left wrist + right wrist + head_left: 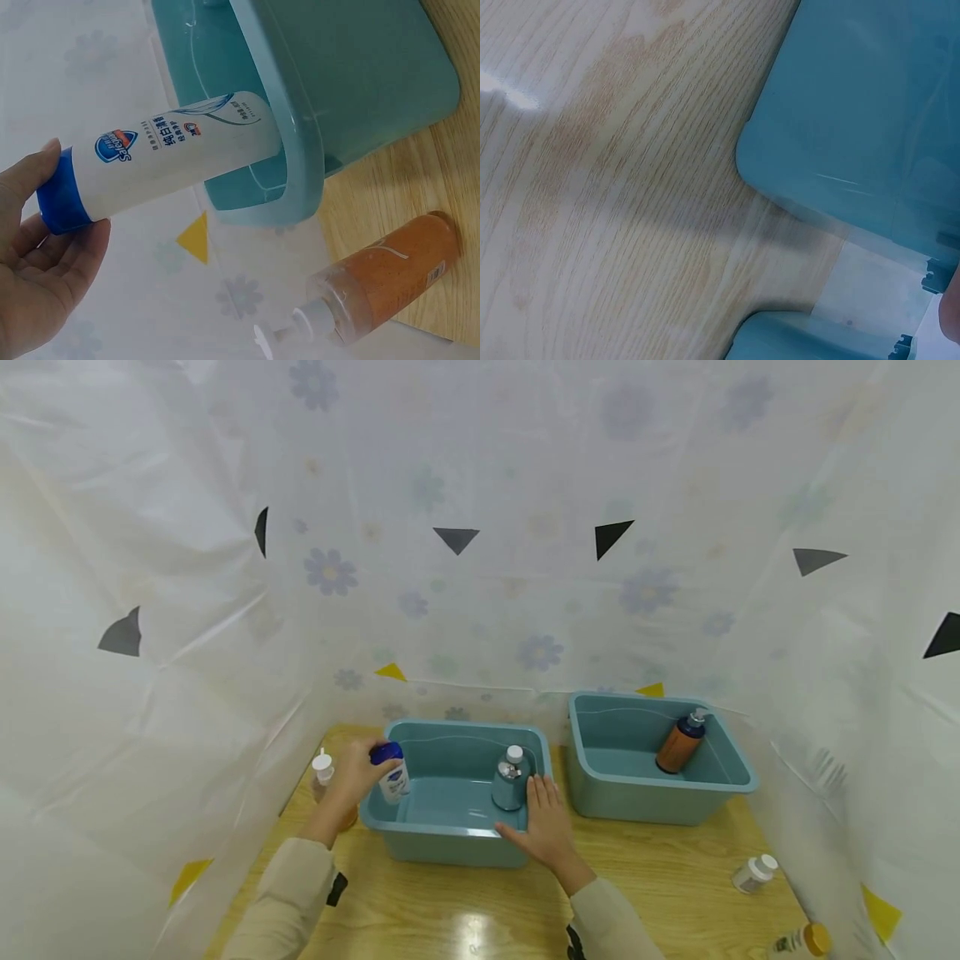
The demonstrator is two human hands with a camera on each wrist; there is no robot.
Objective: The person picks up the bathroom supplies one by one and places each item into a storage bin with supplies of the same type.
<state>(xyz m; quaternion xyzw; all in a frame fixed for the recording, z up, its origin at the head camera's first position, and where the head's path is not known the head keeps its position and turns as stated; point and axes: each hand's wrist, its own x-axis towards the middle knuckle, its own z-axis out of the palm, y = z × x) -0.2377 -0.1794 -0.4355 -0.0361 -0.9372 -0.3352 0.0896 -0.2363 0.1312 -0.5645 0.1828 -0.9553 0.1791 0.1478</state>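
Observation:
My left hand (358, 772) grips the blue cap of a white body wash bottle (176, 154). That bottle tilts over the left end of a teal plastic bin (457, 850), its lower end inside the rim. Thumb on one side of the cap and fingers on the other show in the left wrist view. My right hand (549, 822) rests with straight, spread fingers on the bin's right rim. Inside the bin, near that hand, stands a clear bottle (510, 787) with a white cap. Only a bit of the right hand enters the right wrist view.
An orange pump bottle (394, 274) stands left of the bin. To the right, a second teal bin (645, 802) contains a brown pump bottle (679, 747). A small white-capped bottle (752, 874) and a yellow-capped one (802, 941) are at the wooden table's right side.

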